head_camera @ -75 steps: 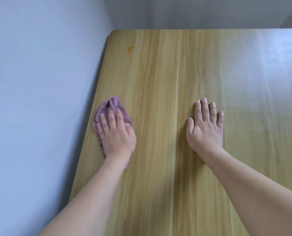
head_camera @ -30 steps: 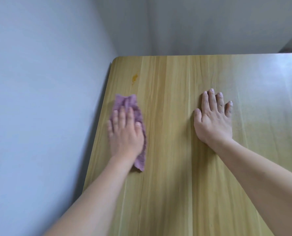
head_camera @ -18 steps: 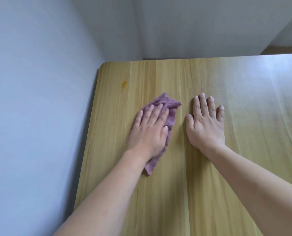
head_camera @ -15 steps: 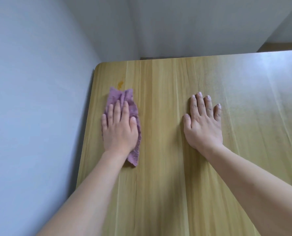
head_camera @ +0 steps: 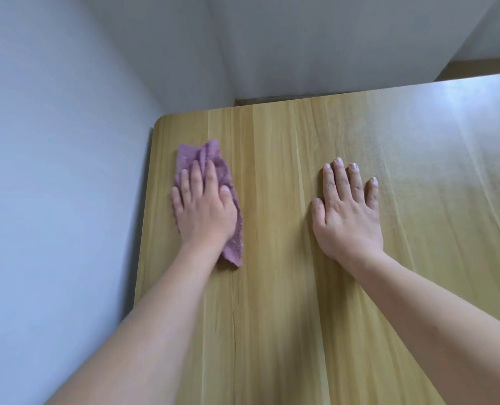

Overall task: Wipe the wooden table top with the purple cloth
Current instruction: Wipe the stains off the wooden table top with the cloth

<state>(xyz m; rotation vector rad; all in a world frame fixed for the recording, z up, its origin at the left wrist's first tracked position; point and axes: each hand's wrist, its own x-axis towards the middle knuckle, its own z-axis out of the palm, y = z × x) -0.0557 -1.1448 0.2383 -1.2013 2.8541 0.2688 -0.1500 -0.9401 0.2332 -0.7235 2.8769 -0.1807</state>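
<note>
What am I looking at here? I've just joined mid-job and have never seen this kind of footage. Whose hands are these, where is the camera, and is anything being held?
There is no machine: a person wears a camera on the head, looking forward and down. The left hand lies flat on a crumpled purple cloth, pressing it onto the wooden table top near its far left corner, beside a pale wall. The right hand rests flat and open on bare wood, holding nothing. Nothing else lies on the table.
</note>
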